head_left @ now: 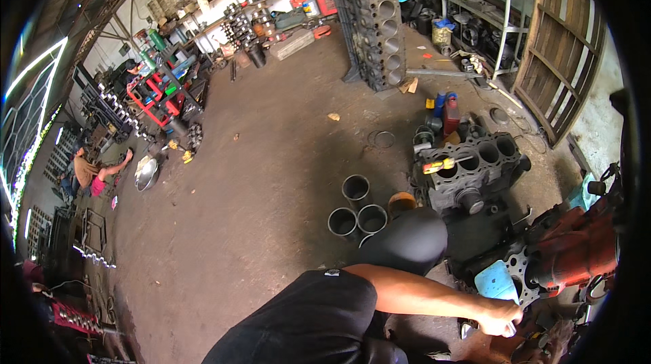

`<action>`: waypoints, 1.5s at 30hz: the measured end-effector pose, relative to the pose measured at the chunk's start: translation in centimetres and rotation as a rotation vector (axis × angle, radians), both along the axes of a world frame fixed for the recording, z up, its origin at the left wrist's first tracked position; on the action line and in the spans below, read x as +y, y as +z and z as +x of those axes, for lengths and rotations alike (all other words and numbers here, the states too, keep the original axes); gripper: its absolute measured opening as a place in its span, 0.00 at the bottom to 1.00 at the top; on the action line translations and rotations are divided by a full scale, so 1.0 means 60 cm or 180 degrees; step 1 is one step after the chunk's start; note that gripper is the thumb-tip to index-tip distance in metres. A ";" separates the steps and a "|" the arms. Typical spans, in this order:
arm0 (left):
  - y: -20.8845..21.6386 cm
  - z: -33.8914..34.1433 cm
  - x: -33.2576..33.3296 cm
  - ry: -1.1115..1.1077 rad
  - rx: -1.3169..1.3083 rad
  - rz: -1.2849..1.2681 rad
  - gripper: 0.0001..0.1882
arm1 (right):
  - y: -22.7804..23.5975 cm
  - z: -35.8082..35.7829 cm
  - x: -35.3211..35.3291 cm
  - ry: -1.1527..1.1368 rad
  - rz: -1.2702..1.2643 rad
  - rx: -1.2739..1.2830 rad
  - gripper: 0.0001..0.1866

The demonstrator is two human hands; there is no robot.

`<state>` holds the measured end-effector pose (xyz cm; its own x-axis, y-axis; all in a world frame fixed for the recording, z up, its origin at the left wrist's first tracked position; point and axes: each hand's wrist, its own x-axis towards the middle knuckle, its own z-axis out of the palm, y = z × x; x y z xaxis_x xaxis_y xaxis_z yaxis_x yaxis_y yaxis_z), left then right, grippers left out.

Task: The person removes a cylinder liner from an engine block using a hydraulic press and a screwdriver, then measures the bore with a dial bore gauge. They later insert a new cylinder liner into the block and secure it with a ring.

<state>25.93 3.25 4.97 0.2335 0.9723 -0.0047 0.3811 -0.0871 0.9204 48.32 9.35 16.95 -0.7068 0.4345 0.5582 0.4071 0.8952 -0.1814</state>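
Observation:
My left hand point(498, 316) reaches across to the lower right, its fingers curled closed; a small pale, shiny bit shows under them, too small to name. Just beyond it is a light blue flat piece point(496, 281), which the hand overlaps; whether it is held I cannot tell. Beside that piece lies a grey metal plate with holes point(521, 272), next to a red rounded machine part point(576, 252). In the dark lower right corner, a blurred brownish shape point(559, 338) may be my right hand, with no fingers discernible.
Ahead stands an engine block point(468, 167) with a yellow-handled screwdriver point(439, 165) on top. Several cylinder liners point(356, 190) stand by my knee. A tall block point(373, 32) stands farther back. A person point(87, 171) sits at far left near a metal basin point(146, 174).

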 end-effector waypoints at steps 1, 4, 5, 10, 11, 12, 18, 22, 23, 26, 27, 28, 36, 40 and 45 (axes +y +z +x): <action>0.006 -0.003 0.000 0.0021 -0.0014 0.0012 0.21 | 0.002 -0.030 -0.018 0.0265 -0.0080 -0.0086 0.15; 0.019 -0.011 -0.010 0.0127 -0.0045 0.0038 0.24 | 0.001 -0.077 -0.054 0.0470 -0.0942 -0.0793 0.20; 0.024 -0.014 -0.016 0.0167 -0.0053 0.0049 0.25 | -0.003 -0.089 -0.058 0.0620 -0.0885 -0.0765 0.19; 0.057 -0.033 -0.052 0.0300 -0.0106 0.0137 0.31 | -0.007 -0.113 -0.086 0.0844 -0.0803 -0.0727 0.17; 0.062 -0.037 -0.061 0.0329 -0.0113 0.0170 0.32 | -0.005 -0.117 -0.093 0.0828 -0.0767 -0.0750 0.16; 0.067 -0.042 -0.071 0.0373 -0.0130 0.0194 0.33 | -0.002 -0.123 -0.101 0.0867 -0.0697 -0.0808 0.17; 0.099 -0.088 -0.167 0.0968 -0.0189 0.1052 0.37 | 0.001 -0.155 -0.136 0.1131 -0.0380 -0.1058 0.18; 0.099 -0.173 -0.246 0.1554 0.0697 0.2335 0.34 | -0.032 -0.160 -0.109 0.0720 -0.0365 -0.0766 0.20; 0.090 -0.202 -0.266 0.1819 0.0716 0.2664 0.35 | -0.031 -0.151 -0.091 0.0135 -0.2191 -0.0659 0.24; 0.047 -0.239 -0.342 0.1796 0.0737 0.0936 0.44 | -0.068 -0.156 -0.055 -0.0432 -0.3698 0.1437 0.20; 0.036 -0.234 -0.362 0.1851 0.0765 0.0721 0.46 | -0.063 -0.151 -0.038 -0.0278 -0.4440 0.1247 0.19; 0.028 -0.234 -0.377 0.1841 0.0747 0.0680 0.49 | -0.077 -0.156 -0.038 -0.0416 -0.3913 0.1375 0.17; 0.000 -0.372 -0.330 0.2865 0.1515 0.0913 0.17 | -0.073 -0.139 -0.046 -0.0463 -0.4690 0.1657 0.09; -0.048 -0.516 -0.215 0.3471 0.2711 0.1155 0.18 | -0.101 -0.115 -0.005 -0.0907 -0.3768 0.0668 0.06; -0.102 -0.597 -0.126 0.2673 0.3437 -0.0479 0.14 | -0.197 -0.102 0.051 -0.1717 -0.2188 0.0174 0.21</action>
<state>-9.89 -4.32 -1.16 -0.6055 0.7922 0.0765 0.7945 0.5960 0.1163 42.20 12.39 5.12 -0.2876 0.9547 0.0768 0.7186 0.2681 -0.6417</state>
